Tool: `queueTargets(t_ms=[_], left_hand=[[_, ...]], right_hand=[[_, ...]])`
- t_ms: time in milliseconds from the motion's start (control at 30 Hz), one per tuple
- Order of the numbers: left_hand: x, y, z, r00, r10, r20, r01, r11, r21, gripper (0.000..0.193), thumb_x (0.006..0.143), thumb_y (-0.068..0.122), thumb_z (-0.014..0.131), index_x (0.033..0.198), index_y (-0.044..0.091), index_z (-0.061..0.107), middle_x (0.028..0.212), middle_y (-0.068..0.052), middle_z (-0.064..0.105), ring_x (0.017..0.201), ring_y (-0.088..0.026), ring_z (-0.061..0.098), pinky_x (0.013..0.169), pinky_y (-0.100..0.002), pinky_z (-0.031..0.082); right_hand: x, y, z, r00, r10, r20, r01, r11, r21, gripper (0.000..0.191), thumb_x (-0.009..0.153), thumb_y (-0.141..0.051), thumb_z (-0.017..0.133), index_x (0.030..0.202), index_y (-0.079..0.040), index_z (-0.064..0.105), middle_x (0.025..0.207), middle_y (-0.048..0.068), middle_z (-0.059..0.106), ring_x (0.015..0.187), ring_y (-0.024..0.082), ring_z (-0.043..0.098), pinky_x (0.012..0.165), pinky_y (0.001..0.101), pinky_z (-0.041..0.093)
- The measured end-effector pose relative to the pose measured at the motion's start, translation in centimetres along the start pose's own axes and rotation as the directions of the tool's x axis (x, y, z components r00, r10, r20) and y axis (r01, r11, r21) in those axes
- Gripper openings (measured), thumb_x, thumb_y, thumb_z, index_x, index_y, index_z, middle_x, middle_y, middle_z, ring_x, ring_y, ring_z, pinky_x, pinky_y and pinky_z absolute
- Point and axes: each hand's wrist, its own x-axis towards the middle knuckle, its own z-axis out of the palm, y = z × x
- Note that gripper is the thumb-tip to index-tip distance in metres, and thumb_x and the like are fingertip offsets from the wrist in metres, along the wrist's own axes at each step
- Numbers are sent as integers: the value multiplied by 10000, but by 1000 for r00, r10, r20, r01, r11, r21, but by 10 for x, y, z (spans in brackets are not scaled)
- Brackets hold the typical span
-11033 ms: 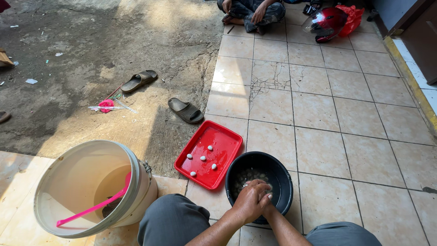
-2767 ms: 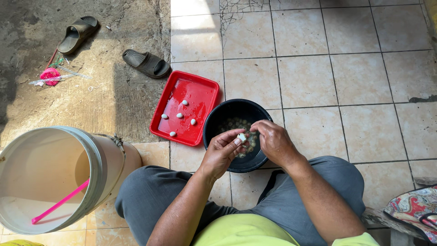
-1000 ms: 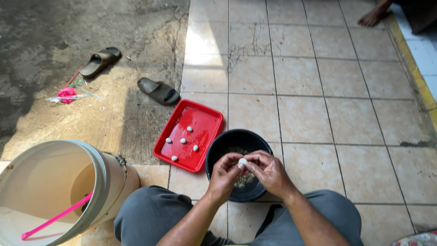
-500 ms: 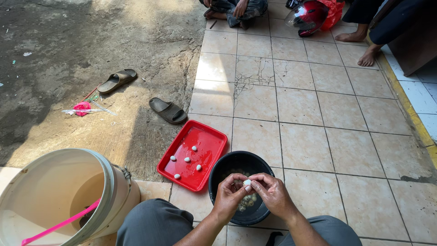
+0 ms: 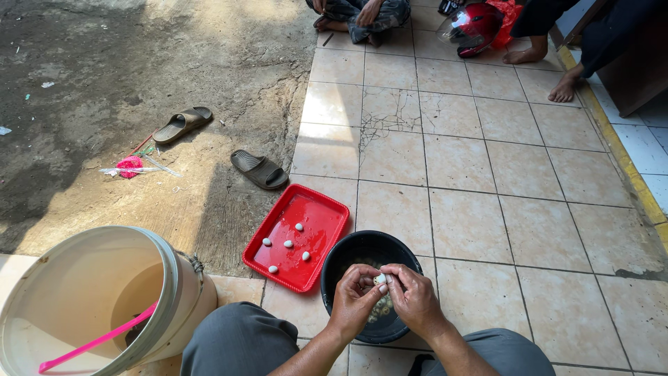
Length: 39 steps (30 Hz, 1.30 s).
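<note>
1. The tiled floor [image 5: 487, 174] and the bare ground beside it show more widely now than a second ago: the view has tipped up, so the seated people at the far end, the red helmet [image 5: 475, 26] and both sandals [image 5: 259, 169] have come into sight again.
2. The big cream bucket [image 5: 104, 299] with its pink stick [image 5: 97, 340] stands where it was, at the person's left knee.
3. The black bowl [image 5: 369, 254] sits between the knees as before, touching the red tray [image 5: 299, 237] at its corner.
4. The tray holds the same five small white eggs [image 5: 284, 244]; none has been added since the earlier views, so the one in hand is not finished.
5. The left hand [image 5: 356, 299] and right hand [image 5: 416, 298] have stayed together over the bowl, both curled nearly closed, fingertips pinching one small pale egg [image 5: 380, 279] between them.
6. That egg hangs just above the bowl's contents, where more speckled bits lie; how much shell is left on it I cannot tell.
</note>
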Motion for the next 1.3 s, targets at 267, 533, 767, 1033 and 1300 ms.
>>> queueTargets(t_ms=[267,533,767,1033,1300], left_hand=[[0,-3,4,998,33,-46,-30,997,68,221,889,0,780,1055,8,635,1094,-34,582,898,-72,643,767,-220,576],[4,-18,1,998,-54,-23,50,984,-172,258,937,27,762,1161,2,637,1027,-109,698,919,-116,683,800,-255,577],[8,-31,-11,973,-230,0,214,905,-367,322,986,45,637,1303,-12,631,1186,-137,710,1010,-187,719,928,-329,606],[10,-34,-15,973,-232,14,213,867,-450,282,1009,22,647,1285,-20,612,1139,-106,694,1008,-191,711,917,-330,605],[17,-31,-14,998,-64,3,64,996,60,372,934,-35,702,1304,-11,672,1207,-60,612,954,-123,653,810,-261,561]], right_hand=[[0,5,6,996,-61,-60,56,995,-77,155,910,-9,651,1063,-5,677,980,151,756,864,284,780,717,356,629],[0,14,12,990,-48,-130,42,998,-49,158,930,-15,646,1088,-13,648,955,161,738,841,284,756,698,349,593],[-8,37,15,979,200,-40,-184,952,243,135,1003,-55,613,1133,-16,614,877,67,724,743,96,690,657,263,574],[0,49,8,952,305,37,-297,887,354,139,1011,-45,571,1139,-14,613,938,82,708,788,90,683,708,265,586],[6,53,-6,971,216,102,-226,969,98,156,956,-61,638,1092,-15,699,939,96,765,845,111,708,744,282,579]])
